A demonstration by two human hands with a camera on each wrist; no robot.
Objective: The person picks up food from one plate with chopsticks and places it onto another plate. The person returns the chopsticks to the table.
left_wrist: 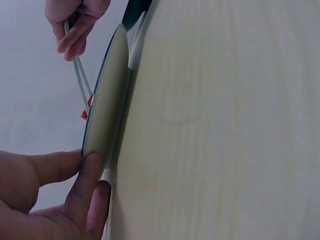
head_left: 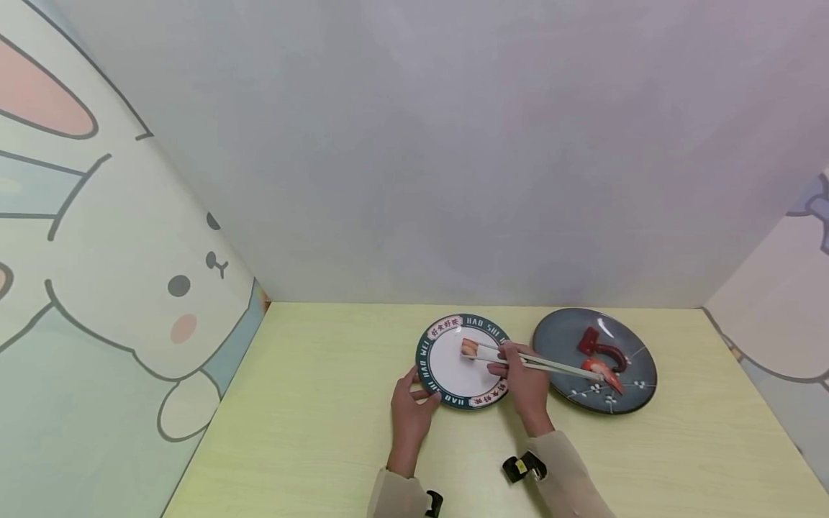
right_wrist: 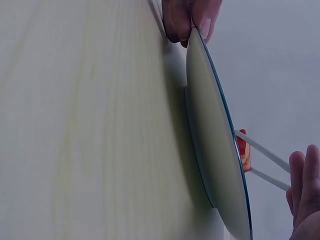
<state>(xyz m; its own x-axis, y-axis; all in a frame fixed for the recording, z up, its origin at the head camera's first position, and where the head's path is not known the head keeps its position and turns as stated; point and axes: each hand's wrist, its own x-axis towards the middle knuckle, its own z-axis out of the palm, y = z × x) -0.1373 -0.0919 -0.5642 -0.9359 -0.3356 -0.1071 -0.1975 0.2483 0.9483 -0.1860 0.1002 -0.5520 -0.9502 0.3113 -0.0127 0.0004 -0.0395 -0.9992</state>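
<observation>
A white plate (head_left: 447, 370) with a dark green lettered rim lies on the table. My left hand (head_left: 411, 414) pinches its near left edge, thumb on the rim and fingers beneath, as the left wrist view shows. In my right hand (head_left: 527, 385) is a pair of pale chopsticks (head_left: 560, 367), pointing left across the plate. Between their tips sits a small orange-red food piece (head_left: 469, 348), close over the plate's white middle. From the right wrist view, the same red piece (right_wrist: 244, 150) shows just beyond the plate's rim, held between the two sticks.
Right of the white plate stands a dark blue-grey plate (head_left: 553, 338) with white blossoms. On it lie a red-and-white food piece (head_left: 604, 375) and a dark red curved piece (head_left: 610, 352); the chopsticks' back ends overlap them. A grey wall (head_left: 388, 216) rises behind the table.
</observation>
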